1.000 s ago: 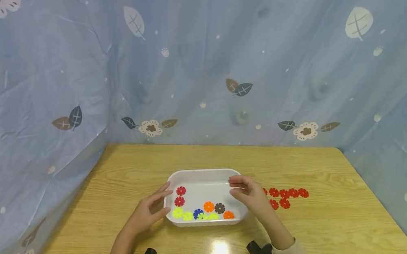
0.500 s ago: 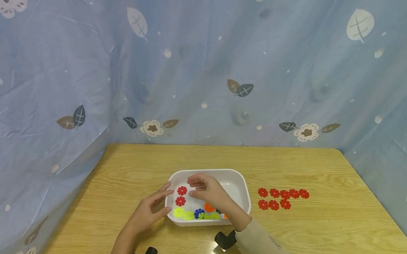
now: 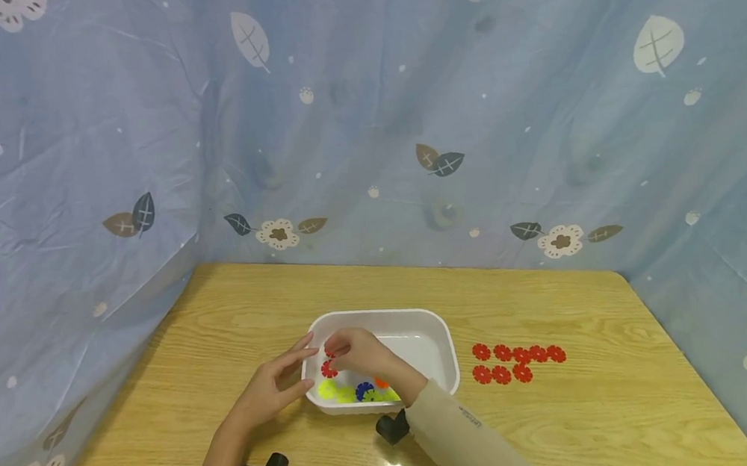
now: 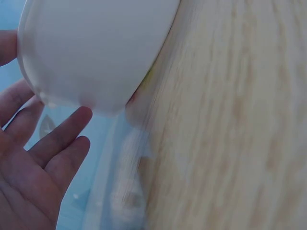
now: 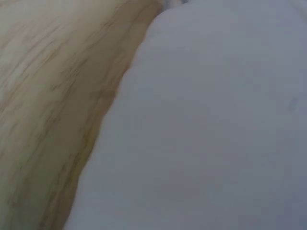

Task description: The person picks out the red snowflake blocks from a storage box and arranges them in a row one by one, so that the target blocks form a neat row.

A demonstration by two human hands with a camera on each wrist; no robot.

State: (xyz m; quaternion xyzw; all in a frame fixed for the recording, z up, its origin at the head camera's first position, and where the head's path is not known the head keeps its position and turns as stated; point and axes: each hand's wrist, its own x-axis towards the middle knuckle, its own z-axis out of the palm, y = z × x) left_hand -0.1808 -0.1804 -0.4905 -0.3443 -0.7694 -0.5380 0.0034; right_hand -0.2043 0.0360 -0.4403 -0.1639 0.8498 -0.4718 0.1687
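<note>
A white plastic tray [image 3: 418,349] sits on the wooden table and holds snowflake-shaped plastic discs. My left hand [image 3: 269,394] is at the tray's left end, spread fingers and thumb touching its rim; the left wrist view shows its fingers [image 4: 62,136] against the outer wall. Over the tray's left part, my right hand [image 3: 361,353] has its fingertips at two red snowflake discs [image 3: 328,370], partly covering them. Whether it pinches one cannot be told. Yellow snowflake discs [image 3: 327,389], a blue one [image 3: 364,391] and a partly covered orange one [image 3: 380,383] lie along the near side.
Several red snowflake discs [image 3: 501,375] lie in two rows on the table [image 3: 599,406], right of the tray. A blue patterned cloth [image 3: 362,114] hangs behind and at both sides. The right wrist view shows mainly the tray's outer wall [image 5: 192,120].
My right hand has moved left from the tray's right rim, across the tray, down to the red discs. My left hand stays at the left rim.
</note>
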